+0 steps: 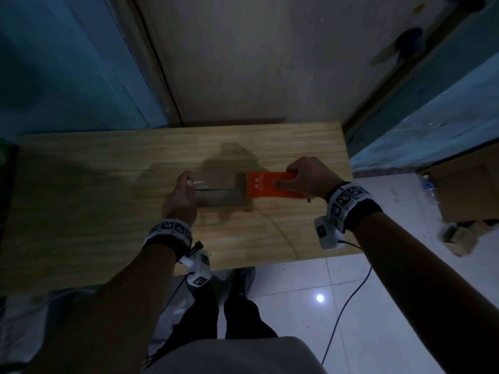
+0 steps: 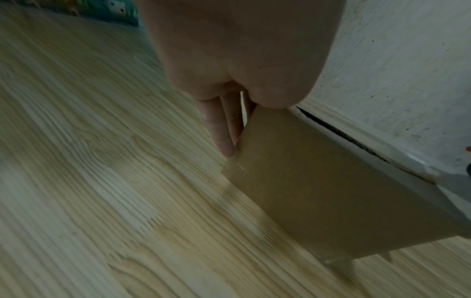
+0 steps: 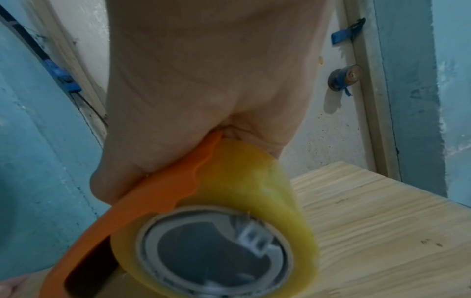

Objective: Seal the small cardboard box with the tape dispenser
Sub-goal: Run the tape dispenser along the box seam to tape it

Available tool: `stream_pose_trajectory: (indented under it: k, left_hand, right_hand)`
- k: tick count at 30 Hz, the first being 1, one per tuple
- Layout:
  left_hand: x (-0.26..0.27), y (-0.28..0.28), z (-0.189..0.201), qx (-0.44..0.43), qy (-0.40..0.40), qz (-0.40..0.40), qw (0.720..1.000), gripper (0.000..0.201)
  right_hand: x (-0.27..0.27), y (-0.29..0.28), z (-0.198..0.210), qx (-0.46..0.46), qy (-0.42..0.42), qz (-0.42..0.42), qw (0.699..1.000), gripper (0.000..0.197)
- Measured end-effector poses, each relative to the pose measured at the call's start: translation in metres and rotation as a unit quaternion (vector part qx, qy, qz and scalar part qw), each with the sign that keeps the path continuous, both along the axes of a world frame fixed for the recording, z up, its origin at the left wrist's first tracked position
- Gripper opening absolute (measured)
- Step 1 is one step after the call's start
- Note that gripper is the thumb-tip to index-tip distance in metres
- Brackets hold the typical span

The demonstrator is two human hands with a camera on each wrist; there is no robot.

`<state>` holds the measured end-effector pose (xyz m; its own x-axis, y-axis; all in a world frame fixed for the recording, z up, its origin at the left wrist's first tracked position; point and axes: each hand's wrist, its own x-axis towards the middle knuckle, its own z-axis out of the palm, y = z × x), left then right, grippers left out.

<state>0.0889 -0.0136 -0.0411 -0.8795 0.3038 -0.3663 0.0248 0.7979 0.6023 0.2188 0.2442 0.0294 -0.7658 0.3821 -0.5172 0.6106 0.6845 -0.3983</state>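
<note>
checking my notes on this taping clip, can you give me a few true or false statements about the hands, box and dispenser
1. The right hand grips the orange dispenser. True.
2. The left hand rests flat on the table, away from the box. False: it holds the left end of the box.
3. The dispenser is at the box's right end. True.
4. The tape roll is blue. False: it looks yellowish.
5. The box lies on the floor. False: it sits on the table.
</note>
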Motion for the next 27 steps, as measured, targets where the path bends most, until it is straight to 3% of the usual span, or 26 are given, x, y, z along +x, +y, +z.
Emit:
stream_pose_trajectory:
  k: [17, 27]
  left_hand:
    - [-0.005, 0.004, -0.01, -0.058, 0.001, -0.021, 0.998, 0.045]
    - [-0.004, 0.001, -0.009, -0.054, 0.001, -0.03, 0.998, 0.046]
  right_hand:
    - [0.007, 0.017, -0.012, 0.027, -0.031, 0.026, 0.999, 0.039]
    - [-0.015, 0.019, -0.024, 0.072, -0.062, 0.082, 0.992, 0.052]
